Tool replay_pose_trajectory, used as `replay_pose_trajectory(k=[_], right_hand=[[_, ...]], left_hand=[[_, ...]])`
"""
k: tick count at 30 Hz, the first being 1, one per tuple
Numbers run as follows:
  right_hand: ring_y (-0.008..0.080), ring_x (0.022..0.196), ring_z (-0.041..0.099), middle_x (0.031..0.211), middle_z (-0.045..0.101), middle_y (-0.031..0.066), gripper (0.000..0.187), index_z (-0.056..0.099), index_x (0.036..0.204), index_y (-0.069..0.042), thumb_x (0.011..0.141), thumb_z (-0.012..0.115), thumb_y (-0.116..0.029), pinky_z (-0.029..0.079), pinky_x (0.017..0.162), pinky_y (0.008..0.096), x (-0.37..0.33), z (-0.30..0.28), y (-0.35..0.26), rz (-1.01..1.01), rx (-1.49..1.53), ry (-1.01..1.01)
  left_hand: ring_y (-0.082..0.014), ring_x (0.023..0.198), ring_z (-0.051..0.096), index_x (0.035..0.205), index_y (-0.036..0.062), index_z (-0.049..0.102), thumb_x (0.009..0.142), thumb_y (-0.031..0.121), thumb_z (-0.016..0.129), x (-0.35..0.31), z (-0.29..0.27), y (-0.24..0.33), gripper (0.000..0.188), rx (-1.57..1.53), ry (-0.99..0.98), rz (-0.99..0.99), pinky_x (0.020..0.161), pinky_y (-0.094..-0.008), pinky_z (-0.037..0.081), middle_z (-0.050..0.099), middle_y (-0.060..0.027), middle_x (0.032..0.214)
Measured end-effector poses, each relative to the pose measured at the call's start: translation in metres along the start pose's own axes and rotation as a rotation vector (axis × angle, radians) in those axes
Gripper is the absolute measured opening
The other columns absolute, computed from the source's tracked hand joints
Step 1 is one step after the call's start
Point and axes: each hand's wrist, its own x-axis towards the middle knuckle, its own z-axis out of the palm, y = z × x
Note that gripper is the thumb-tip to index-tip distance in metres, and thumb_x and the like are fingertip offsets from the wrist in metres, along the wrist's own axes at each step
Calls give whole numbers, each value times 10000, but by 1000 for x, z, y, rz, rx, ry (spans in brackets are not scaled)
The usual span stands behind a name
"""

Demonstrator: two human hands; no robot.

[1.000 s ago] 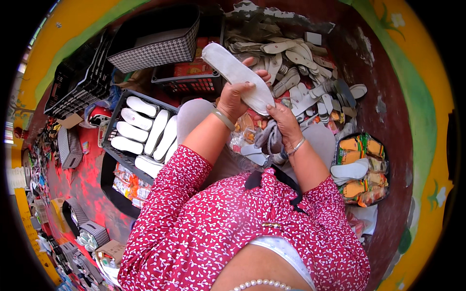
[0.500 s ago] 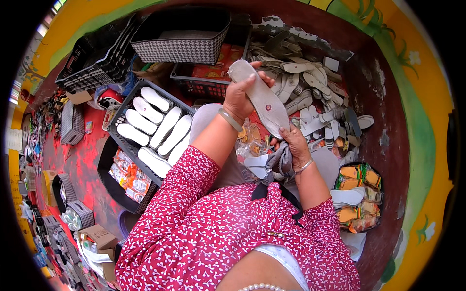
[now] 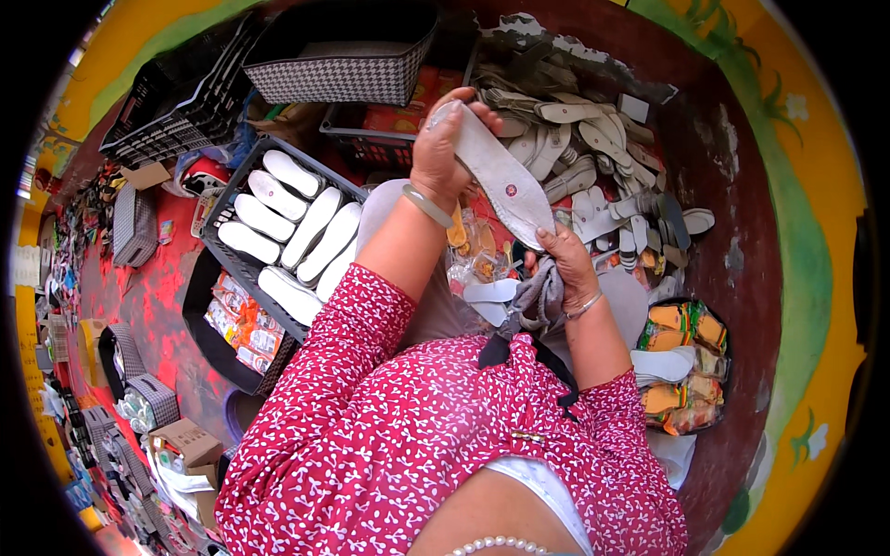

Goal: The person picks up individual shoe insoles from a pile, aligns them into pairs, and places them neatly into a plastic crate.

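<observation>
A pale grey insole [image 3: 505, 181] with a small round dark-red mark slants across the space between my hands. At its far left end is my left hand [image 3: 445, 153], wrapped round the edge with its fingers curled partly behind. My right hand [image 3: 565, 258] pinches the nearer end between thumb and fingers. Just under the right hand, a bunched grey cloth [image 3: 538, 298] hangs over my lap; whether the fingers also grip it I cannot tell. To the left, white insoles [image 3: 311, 227] lie in rows on a dark plastic crate [image 3: 278, 315].
Loose insoles [image 3: 603, 144] are heaped at the far right by the wall. A bin [image 3: 684, 366] of packaged orange-yellow insoles stands at right. Beyond the white insoles are a houndstooth basket [image 3: 338, 88] and black crates [image 3: 176, 107]. Clear plastic packets [image 3: 477, 250] lie between my knees.
My left hand has shifted slightly left and towards the insole's tip, its thumb no longer lying across the face. The right hand keeps its hold. The whole view has shifted a little.
</observation>
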Motion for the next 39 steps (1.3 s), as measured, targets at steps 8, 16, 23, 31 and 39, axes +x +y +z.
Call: replay_pose_trajectory(k=[8,16,23,31,39], right_hand=[[95,518,563,668,597,43,233,539,1043,-23,891,565,-199,463,470,216,2,2,3,-20,-53,79],[87,566,573,751,597,29,236,525,1085,-36,899,547,-178,497,501,220,13,12,4,-118,154,118],[73,628,572,884,613,33,261,513,1132,-22,911,516,-161,504,584,227,21,8,13,-188,89,102],[75,667,571,931,619,31,324,482,1214,-22,907,500,-123,484,630,214,17,10,11,-205,63,23],[68,703,574,1012,619,39,367,458,1263,-17,906,485,-101,476,665,214,28,15,29,-423,-255,179]], left_hand=[[-262,841,552,1116,47,469,861,74,484,12,-26,-4,257,-11,-42,28,839,-409,462,560,-136,958],[-344,1160,486,1353,54,277,780,43,561,-34,-8,-60,639,220,-240,-319,966,-458,405,491,-215,1229],[-336,1155,492,1364,59,269,822,40,516,-36,-9,-64,596,263,-149,-300,957,-462,411,506,-216,1214],[-320,1108,531,1317,58,342,863,156,549,-21,-11,-48,509,74,-107,-308,938,-446,435,535,-207,1175],[-280,1020,572,1258,58,394,888,187,534,-18,-21,-52,416,167,49,-244,900,-424,466,580,-172,1090]])
